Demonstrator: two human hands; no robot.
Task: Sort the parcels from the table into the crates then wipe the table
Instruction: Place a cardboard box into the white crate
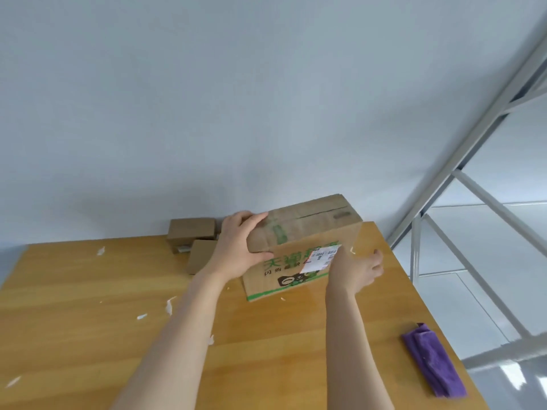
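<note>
Sorting step. Left hand [236, 247] gripped the top left corner of the printed cardboard box [310, 229]; right hand [359, 269], fingers uncurled, lay at its right end. Next probably needs a two-handed lift.

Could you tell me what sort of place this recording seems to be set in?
Likely a parcel-sorting storeroom: a labelled cardboard parcel and smaller boxes on a wooden table, with bare metal shelving alongside.

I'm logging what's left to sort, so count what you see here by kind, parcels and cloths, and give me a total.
Cardboard parcels: 3 (large parcel, back small parcel, front small parcel)
Purple cloth: 1
Total: 4
White scraps on the table are not counted.
</note>
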